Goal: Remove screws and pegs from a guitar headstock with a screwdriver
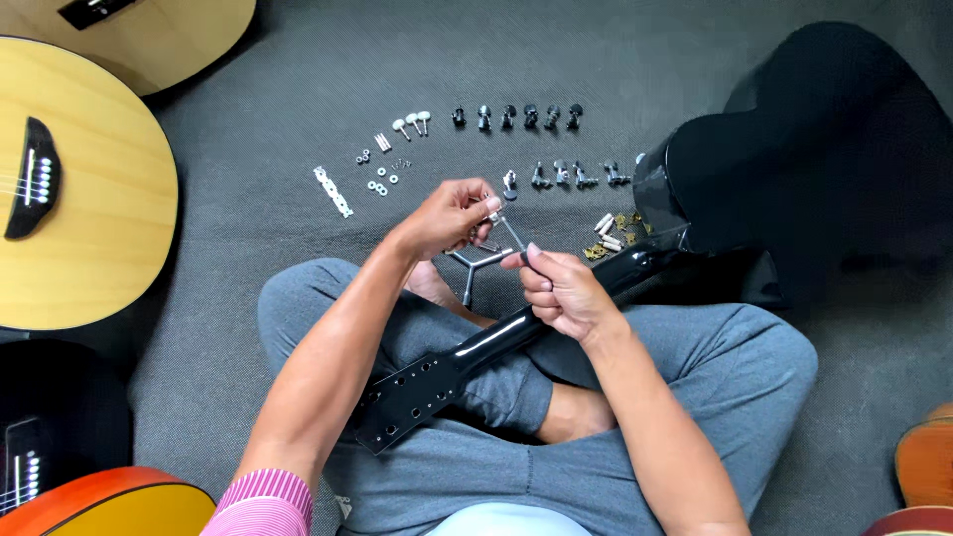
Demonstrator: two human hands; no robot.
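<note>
A black guitar lies across my lap, its headstock with empty tuner holes at the lower left and its body at the upper right. My left hand pinches a small metal part at its fingertips. My right hand rests over the neck and holds a thin metal tool near that part. A silver three-armed wrench sits just below both hands. On the grey carpet beyond lie rows of black tuning machines, silver tuners, washers, white pegs and a white strip.
A natural-wood acoustic guitar lies at the left, another at the top left. A black guitar and an orange one sit at the bottom left. Brass and white small parts lie by the black body. An orange guitar edge shows at the bottom right.
</note>
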